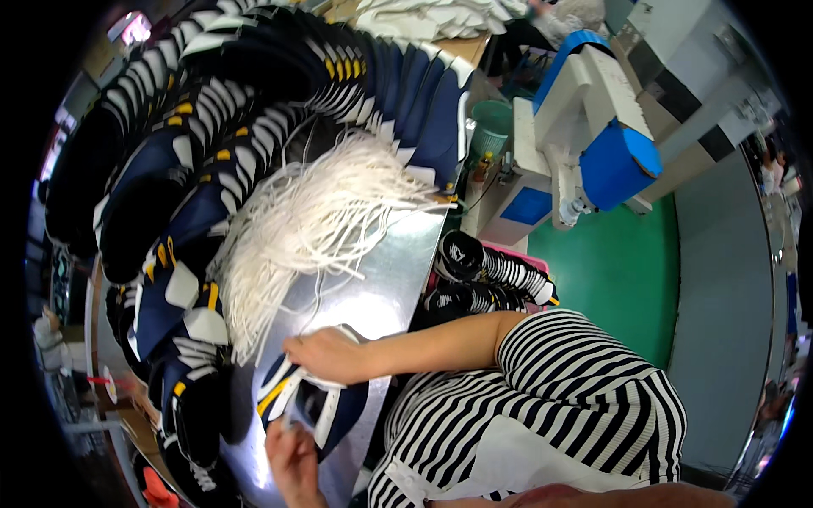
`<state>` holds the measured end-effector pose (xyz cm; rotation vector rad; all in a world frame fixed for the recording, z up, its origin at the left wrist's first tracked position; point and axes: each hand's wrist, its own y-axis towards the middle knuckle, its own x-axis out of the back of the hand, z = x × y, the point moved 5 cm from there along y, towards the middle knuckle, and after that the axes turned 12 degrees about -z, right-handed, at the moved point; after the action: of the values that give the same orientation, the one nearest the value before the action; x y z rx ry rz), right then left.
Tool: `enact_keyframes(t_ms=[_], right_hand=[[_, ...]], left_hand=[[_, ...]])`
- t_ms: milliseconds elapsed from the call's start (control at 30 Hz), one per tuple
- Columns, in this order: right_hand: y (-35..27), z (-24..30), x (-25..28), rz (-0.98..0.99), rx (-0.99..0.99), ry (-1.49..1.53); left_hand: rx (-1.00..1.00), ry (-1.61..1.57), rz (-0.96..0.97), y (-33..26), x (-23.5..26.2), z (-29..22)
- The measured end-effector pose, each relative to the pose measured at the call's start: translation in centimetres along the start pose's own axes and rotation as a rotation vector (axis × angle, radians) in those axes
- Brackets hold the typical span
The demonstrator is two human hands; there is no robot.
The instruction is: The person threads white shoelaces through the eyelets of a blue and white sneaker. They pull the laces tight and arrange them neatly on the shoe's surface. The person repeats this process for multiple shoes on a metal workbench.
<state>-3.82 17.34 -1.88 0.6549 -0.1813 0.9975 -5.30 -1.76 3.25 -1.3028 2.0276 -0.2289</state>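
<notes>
Shiny metal table (373, 296) with laces (313, 220), shoe uppers (169, 212)

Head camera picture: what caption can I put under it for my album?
Two hands, right hand and left hand, hold a navy shoe upper on a shiny metal table beside white laces.

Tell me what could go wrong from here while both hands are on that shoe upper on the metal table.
The bundle of white laces lies loose beside the navy shoe upper; strands trail toward it and could snag or tangle under the right hand. The stacked shoe uppers crowd the metal table closely, so a sweep of the left hand might knock some over. Glare on the metal could hide thin lace ends.
</notes>
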Motion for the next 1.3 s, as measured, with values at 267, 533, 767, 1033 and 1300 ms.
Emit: enact_keyframes(t_ms=[267,533,767,1033,1300], right_hand=[[0.5,0.3,0.6,0.097,-0.073,-0.188],[0.8,0.3,1.4,0.056,-0.208,0.278],[-4.0,2.8,4.4,0.348,-0.233,0.231],[-4.6,2.1,3.7,0.444,-0.262,0.194],[-5.1,2.1,1.6,0.429,-0.49,0.353]], left_hand=[[-0.867,0.071,-0.248,-9.7,2.4,-8.2],[-1.06,1.417,-0.406,-2.7,-3.7,2.7],[-0.935,1.297,-0.46,-0.9,-2.7,2.5],[-0.831,1.279,-0.478,-0.6,-2.5,2.5],[-0.924,1.194,-0.384,-0.7,-1.4,2.9]])
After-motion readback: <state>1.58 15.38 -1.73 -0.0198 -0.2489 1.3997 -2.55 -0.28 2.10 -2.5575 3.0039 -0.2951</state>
